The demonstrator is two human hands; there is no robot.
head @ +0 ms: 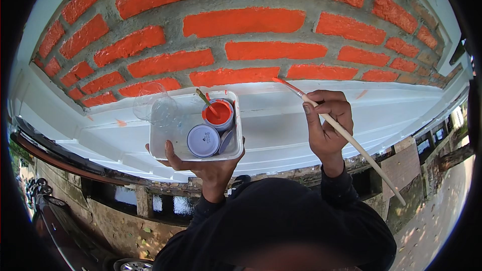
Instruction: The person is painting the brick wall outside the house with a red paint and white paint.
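My right hand [329, 126] grips a long-handled artist's paintbrush [348, 137]. Its red-wet bristles touch the lower edge of a painted brick [235, 76] near that brick's right end. My left hand [211, 169] holds up a white plastic tub [169, 154] from below. Inside the tub stand an uncapped pot of red-orange paint [217, 113], with a green-handled stick or brush leaning in it, and a pot with a pale lilac lid [203, 140]. Another lid or pot is wedged at the tub's right wall. A clear plastic cup [154, 103] lies at the tub's left rim.
Red-orange bricks with grey mortar [233, 2] fill the wall; those at far right look unpainted. A white moulded ledge [278, 120] with orange smudges runs beneath. Far below are a channel with dark water [126, 195], a concrete walkway, and a parked dark car [67, 237].
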